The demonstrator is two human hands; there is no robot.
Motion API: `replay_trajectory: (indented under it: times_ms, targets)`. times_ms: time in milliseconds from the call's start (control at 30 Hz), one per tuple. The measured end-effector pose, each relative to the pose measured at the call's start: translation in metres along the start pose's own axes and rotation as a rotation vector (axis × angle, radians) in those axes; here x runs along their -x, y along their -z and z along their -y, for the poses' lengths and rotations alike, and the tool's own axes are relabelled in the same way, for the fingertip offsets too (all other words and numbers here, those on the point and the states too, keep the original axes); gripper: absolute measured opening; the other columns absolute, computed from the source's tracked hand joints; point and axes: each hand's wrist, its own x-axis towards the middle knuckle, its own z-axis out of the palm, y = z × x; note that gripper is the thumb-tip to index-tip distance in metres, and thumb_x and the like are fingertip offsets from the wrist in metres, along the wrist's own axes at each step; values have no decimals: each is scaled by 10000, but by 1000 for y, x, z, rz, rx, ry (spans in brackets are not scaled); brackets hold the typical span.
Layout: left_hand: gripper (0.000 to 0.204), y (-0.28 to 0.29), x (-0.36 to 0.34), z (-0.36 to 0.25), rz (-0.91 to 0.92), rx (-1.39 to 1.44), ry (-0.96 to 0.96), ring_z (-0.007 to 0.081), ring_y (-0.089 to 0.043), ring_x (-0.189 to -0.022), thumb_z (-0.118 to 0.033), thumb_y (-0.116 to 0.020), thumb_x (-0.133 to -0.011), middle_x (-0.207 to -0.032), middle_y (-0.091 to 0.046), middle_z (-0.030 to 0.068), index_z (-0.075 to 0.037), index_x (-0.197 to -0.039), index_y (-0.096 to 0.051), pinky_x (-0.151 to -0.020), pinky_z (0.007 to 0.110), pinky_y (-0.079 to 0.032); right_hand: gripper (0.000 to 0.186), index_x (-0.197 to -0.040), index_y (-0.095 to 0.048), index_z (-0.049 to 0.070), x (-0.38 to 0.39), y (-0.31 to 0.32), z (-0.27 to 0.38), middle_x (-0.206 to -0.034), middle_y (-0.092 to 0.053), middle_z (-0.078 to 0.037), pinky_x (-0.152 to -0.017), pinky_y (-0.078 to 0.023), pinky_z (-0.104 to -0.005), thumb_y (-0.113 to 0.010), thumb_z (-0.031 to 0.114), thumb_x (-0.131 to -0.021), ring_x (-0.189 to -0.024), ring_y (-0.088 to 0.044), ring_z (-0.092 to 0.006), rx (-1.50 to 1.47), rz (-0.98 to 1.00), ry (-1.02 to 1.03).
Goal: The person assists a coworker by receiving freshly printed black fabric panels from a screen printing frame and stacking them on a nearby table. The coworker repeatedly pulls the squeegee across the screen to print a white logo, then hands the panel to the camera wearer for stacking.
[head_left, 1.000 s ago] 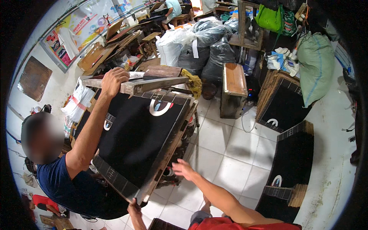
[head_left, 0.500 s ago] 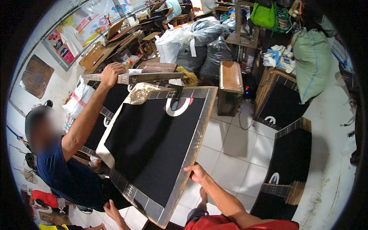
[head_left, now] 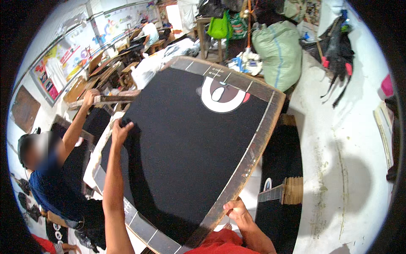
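Observation:
A large flat board [head_left: 277,101] with a dark, ruled border is tilted up in front of me. Black fabric [head_left: 177,139] covers its middle, printed near the top with a white ring shape [head_left: 223,95] and a touch of red. My right hand [head_left: 237,211] grips the board's lower right edge, thumb on top. At the left edge, my left hand [head_left: 120,132] is closed over the margin where fabric and board meet; its fingertips are partly hidden. A crumpled cream strip [head_left: 98,154] runs along that side, beside my left forearm.
At left, a co-worker in dark blue [head_left: 55,190] holds another board [head_left: 112,99] with a raised hand. Stacked black-covered boards [head_left: 281,163] line the right wall. Behind stand a pale green sack [head_left: 279,53], a bright green bag [head_left: 220,27] and white bundles [head_left: 148,70].
The board has come closer and swung rightward, away from the co-worker's board. My left hand has risen from below to its left edge. My right hand keeps its grip. The view has turned right.

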Motion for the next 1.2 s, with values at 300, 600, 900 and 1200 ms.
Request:
replay_trajectory:
  times_ms: [300, 600, 900, 1200]
  targets:
    - [454, 16, -90, -234, 253, 351, -88, 149, -574, -694, -419, -690, -753, -795, -629, 61, 13, -892, -671, -660, 275, -431, 496, -1078, -574, 77, 57, 91, 30, -990, -624, -95, -840, -473, -414, -688, -104, -631, -965, -595, -260, 121, 136, 338]
    - [483, -49, -12, -349, 285, 329, -387, 119, -438, -501, -487, -747, -657, -552, -514, 18, -27, -604, -610, -494, 312, -344, 393, -1142, -540, 12, 103, 126, 14, -1105, -602, -102, -877, -424, -306, -645, 177, -802, -1017, -549, -173, 1049, -197, -300]
    - [489, -132, 125, -360, 354, 320, -1224, 255, -531, -480, -509, -696, -617, -509, -508, 70, -74, -503, -502, -496, 368, -408, 403, -1099, -561, 30, 28, -103, 129, -1122, -584, -146, -881, -436, -398, -662, 53, -710, -1049, -562, -247, 2300, -694, 1095]
    - [299, -226, 125, -306, 696, 275, -1418, 203, -560, -718, -344, -667, -680, -687, -554, 43, -57, -720, -592, -669, 310, -387, 189, -792, -571, -38, -84, -46, 173, -642, -573, -233, -628, -452, -467, -618, 140, -745, -670, -584, -412, 2214, -510, 169]
